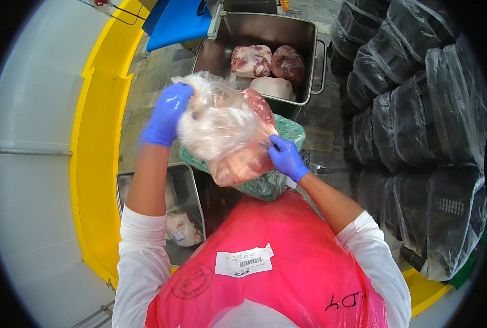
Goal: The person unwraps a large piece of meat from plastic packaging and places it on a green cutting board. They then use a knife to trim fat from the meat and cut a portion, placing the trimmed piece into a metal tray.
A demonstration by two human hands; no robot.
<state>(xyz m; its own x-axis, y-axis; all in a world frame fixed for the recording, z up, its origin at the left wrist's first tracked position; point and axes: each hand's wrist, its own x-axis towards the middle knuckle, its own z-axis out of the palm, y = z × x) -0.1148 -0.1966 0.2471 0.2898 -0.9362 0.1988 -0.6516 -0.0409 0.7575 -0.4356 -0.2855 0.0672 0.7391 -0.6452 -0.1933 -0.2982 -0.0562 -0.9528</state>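
Observation:
A large piece of raw meat [241, 164] hangs in front of me, partly inside a crumpled clear plastic bag [216, 123]. My left hand [169, 112], in a blue glove, is closed on the bunched upper left part of the bag. My right hand [287, 157], also gloved in blue, pinches stretched film of the bag at the meat's right side. Its fingertips are partly hidden. Under the meat is a green plastic-lined container [290, 131], mostly covered from sight.
Beyond stands a deep metal bin [309, 54] with a meat piece [251, 60] and others inside. A lower metal bin [198, 202] at left holds a labelled package [182, 228]. Black crates [407, 126] in plastic film are stacked at right. A yellow barrier [93, 164] lines the left wall.

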